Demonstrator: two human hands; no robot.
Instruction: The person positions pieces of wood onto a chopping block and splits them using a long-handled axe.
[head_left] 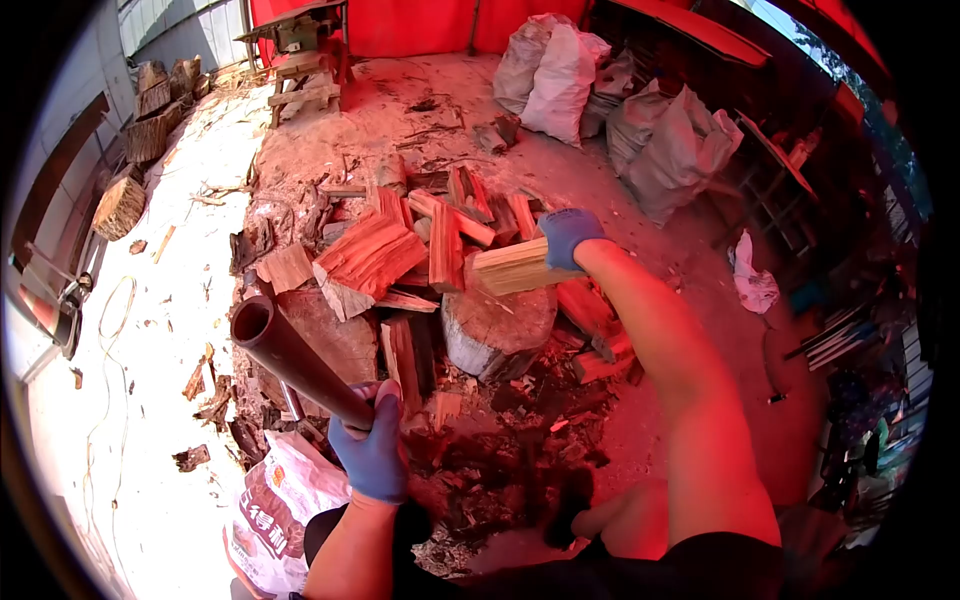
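Note:
My left hand (372, 450), in a blue glove, is wrapped round a dark hollow metal pipe (300, 358) whose open end points up and to the left. With my right hand (572, 238), gloved too, I grip the far end of a split piece of firewood (515, 268). That piece is over the round chopping block (500, 325); whether it touches the block I cannot tell. Behind and left of the block is a heap of split logs, among them a large chunk (370, 255) and an upright billet (446, 250). Another wide stump (325, 330) is partly hidden by the pipe.
A printed white sack (285, 510) lies by my left forearm. Stuffed woven sacks (565, 80) stand at the back right. Log rounds (120, 205) line the left wall, and a wooden stand (300, 75) is at the back. Bark and chips litter the floor.

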